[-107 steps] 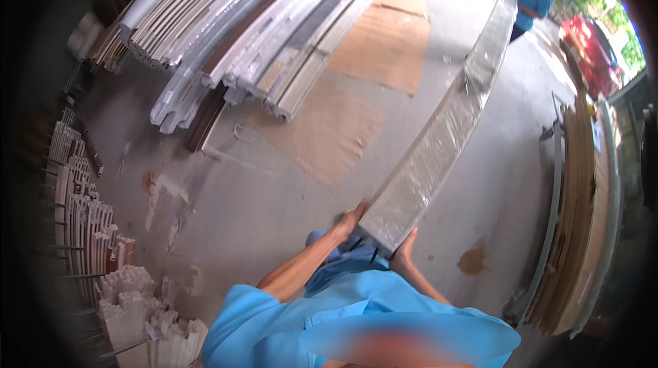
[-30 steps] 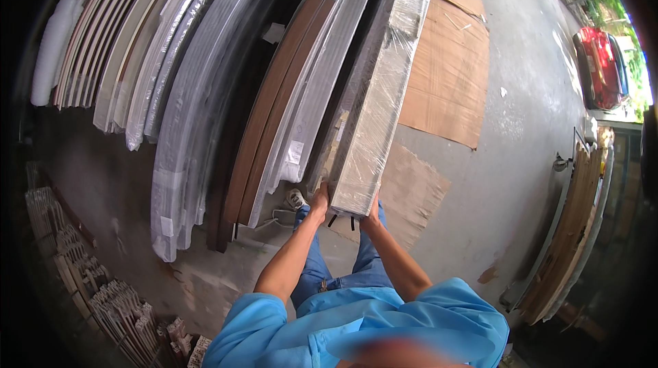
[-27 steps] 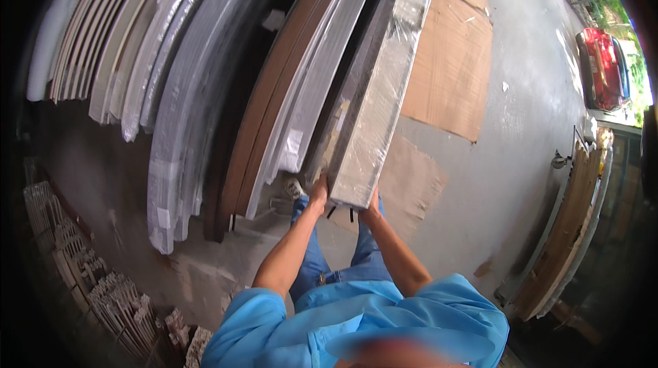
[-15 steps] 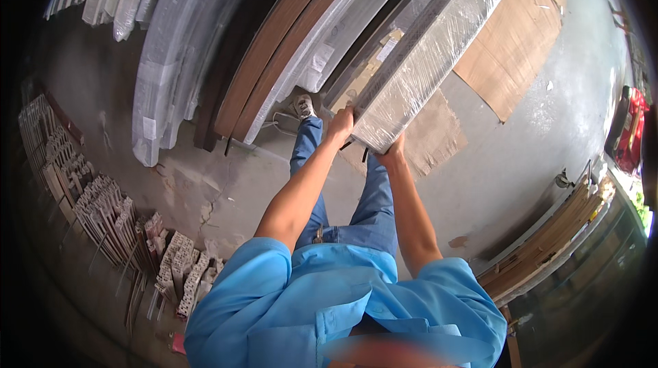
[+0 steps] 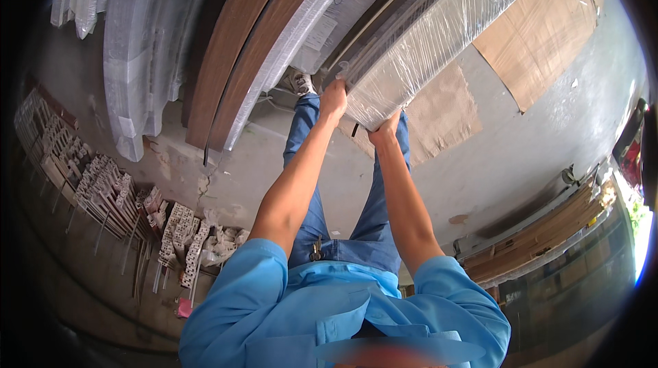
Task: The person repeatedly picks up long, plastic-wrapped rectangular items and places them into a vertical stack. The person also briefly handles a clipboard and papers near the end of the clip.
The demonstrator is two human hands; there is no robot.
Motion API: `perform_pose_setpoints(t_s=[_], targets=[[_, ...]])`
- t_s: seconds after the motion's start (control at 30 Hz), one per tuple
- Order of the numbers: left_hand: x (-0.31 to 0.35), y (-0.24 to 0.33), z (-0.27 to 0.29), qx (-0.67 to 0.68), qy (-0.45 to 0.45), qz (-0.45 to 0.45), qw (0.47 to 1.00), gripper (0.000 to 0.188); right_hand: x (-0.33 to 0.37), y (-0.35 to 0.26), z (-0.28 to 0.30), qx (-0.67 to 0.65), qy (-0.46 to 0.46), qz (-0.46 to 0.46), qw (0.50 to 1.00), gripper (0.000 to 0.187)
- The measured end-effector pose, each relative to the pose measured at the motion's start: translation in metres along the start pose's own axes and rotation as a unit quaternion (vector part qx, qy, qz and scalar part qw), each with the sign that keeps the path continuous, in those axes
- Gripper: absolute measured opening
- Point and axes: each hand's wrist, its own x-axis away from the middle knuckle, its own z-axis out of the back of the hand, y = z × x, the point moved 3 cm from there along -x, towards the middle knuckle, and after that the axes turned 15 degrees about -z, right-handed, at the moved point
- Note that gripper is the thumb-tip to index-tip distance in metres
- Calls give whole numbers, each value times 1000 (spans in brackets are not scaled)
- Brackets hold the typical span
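Observation:
A long plastic-wrapped bundle (image 5: pixel 418 59) runs from my hands toward the far right. Its near end sits between my two hands. My left hand (image 5: pixel 334 99) is closed on the left edge of that end, fingers partly hidden by it. At the lower right corner, my right hand (image 5: pixel 386 128) grips the end from below, its fingertips tucked behind the wrapping. A dark wrapped length (image 5: pixel 394 15) lies close along the bundle's left side. A short black strip (image 5: pixel 355 130) hangs below the bundle near my left hand.
Brown wood-look lengths (image 5: pixel 236 53) and pale wrapped lengths (image 5: pixel 127 59) lie to the left. Flattened cardboard (image 5: pixel 534 35) covers floor at the far right, with another sheet (image 5: pixel 449 114) beneath the bundle. Cut profiles (image 5: pixel 106 193) stand at lower left. Long boards (image 5: pixel 534 244) lie at right.
The bundle's near end has shifted slightly left and farther from my body, with both hands still on it. The gap showing tan material to its left has become covered.

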Motion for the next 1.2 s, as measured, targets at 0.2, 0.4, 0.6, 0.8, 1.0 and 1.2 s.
perform_pose_setpoints(t_s=[0.2, 0.4, 0.6, 0.8, 1.0, 1.2], targets=[[-9, -19, -11, -89, -4, -139, 986, 52, -4, 6, 5, 74, 53, -8, 996, 76], [-4, -32, -12, -120, 22, -181, 976, 48, 5, 11, -3, 174, 54, -61, 981, 97], [-12, -22, -5, -128, -8, -167, 978, 47, 8, 10, -1, 176, 57, -43, 982, 96], [24, -32, 23, -42, 57, -98, 993, 60, 24, 1, 26, 282, 59, -67, 955, 88], [121, -38, 20, -153, -35, -81, 984, 43, 130, -72, 150, 534, 119, 227, 806, 57], [225, 9, -87, -197, -275, -145, 930, 38, 230, -33, 425, 373, 288, 129, 872, 50]])
